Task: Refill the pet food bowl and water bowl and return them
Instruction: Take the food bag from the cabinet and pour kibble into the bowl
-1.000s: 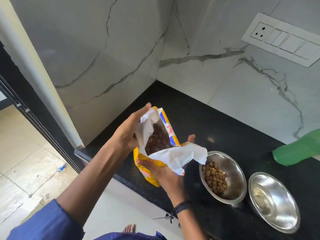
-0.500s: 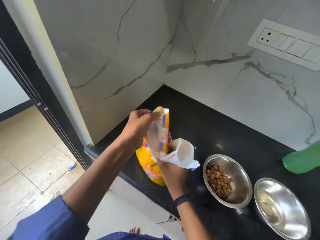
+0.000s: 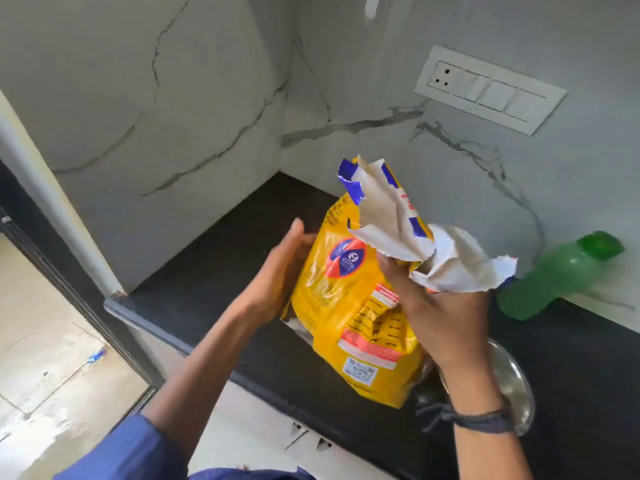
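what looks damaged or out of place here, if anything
The yellow food bag has a ragged mouth: torn, crumpled flaps stick up and out where the right hand grips it, while the left hand rests against the bag's side. No spilled kibble shows on the black counter.

1 yellow food bag stands upright over the near edge of the black countertop. The right hand grips its crumpled, torn top. The left hand lies flat against the bag's left side. 1 steel bowl shows partly behind the right wrist. 1 green bottle lies at far right. A switch plate sits on the far wall.
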`<move>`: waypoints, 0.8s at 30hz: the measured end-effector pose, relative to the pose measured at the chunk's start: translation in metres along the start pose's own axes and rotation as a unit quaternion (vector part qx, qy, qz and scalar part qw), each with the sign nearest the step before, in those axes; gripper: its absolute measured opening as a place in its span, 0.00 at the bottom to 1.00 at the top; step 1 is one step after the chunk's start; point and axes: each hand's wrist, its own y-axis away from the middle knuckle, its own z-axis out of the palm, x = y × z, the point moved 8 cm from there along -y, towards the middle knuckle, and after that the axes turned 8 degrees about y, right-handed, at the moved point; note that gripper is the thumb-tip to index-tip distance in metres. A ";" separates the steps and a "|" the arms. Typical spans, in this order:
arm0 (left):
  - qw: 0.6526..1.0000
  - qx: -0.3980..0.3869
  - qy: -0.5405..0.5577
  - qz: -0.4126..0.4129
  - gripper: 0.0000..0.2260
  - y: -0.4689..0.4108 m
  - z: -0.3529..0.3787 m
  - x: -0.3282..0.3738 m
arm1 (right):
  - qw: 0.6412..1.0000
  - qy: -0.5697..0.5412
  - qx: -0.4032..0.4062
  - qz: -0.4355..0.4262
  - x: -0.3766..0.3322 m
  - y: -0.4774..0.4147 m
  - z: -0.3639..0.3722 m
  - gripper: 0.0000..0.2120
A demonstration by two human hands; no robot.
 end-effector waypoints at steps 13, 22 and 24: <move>0.981 -0.024 0.133 -0.141 0.21 0.043 0.120 -0.149 | 0.946 -0.056 -0.155 0.279 0.077 0.026 -0.078 0.23; 0.915 0.000 0.279 -0.290 0.30 0.072 0.150 -0.209 | 0.905 0.062 -0.159 0.389 0.116 0.043 -0.097 0.08; 0.912 0.009 0.271 -0.309 0.28 0.075 0.151 -0.216 | 0.900 0.081 -0.174 0.392 0.121 0.042 -0.097 0.08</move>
